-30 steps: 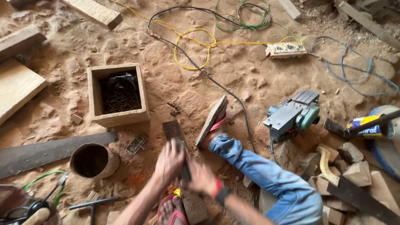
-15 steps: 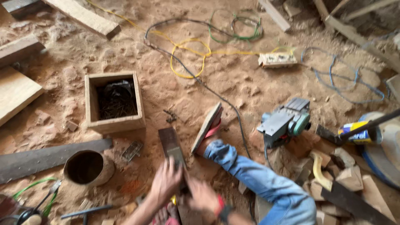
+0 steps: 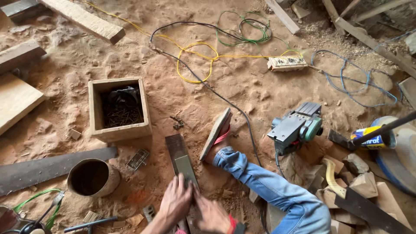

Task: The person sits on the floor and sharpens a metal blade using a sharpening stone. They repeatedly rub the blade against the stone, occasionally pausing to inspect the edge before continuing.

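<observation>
From the head camera, your left hand [image 3: 175, 203] and right hand [image 3: 212, 214] both press with curled fingers on a flat grey sharpening stone [image 3: 186, 170], which lies on a dark ridged board [image 3: 177, 149] just right of the wooden box of nails [image 3: 119, 108]. Your sandalled foot [image 3: 216, 135] rests just right of that board, and the electric planer [image 3: 297, 128] sits further right of it on the sandy floor [image 3: 242, 86].
</observation>
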